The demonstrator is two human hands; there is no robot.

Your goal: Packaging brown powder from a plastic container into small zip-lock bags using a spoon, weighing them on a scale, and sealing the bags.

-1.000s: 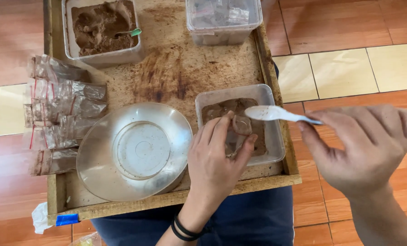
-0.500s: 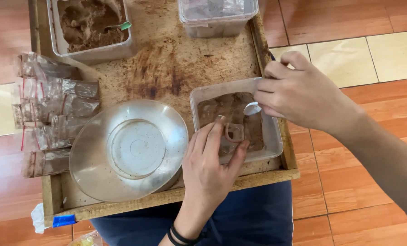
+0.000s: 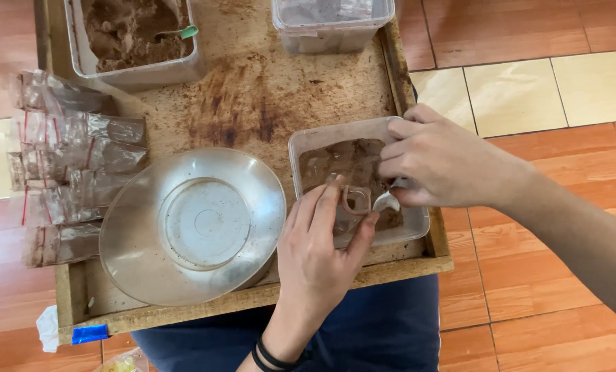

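My left hand [image 3: 319, 253] holds a small clear plastic bag [image 3: 355, 200] open over a clear plastic tub [image 3: 306, 143] of brown powder on a wooden tray [image 3: 253, 83]. My right hand [image 3: 440, 158] grips a white plastic spoon [image 3: 388, 200], whose bowl is down at the bag's mouth, touching the powder. A black band is on my left wrist.
An upturned metal bowl [image 3: 196, 227] sits left of the tub. Several filled, sealed bags [image 3: 67, 165] lie stacked at the tray's left edge. At the back stand a tub of brown powder [image 3: 132, 34] with a green scoop and a clear tub [image 3: 332, 24]. Tiled floor surrounds the tray.
My right hand came in from the right with the spoon and lowered it into the tub, down to the bag's mouth. My left hand stayed holding the bag.
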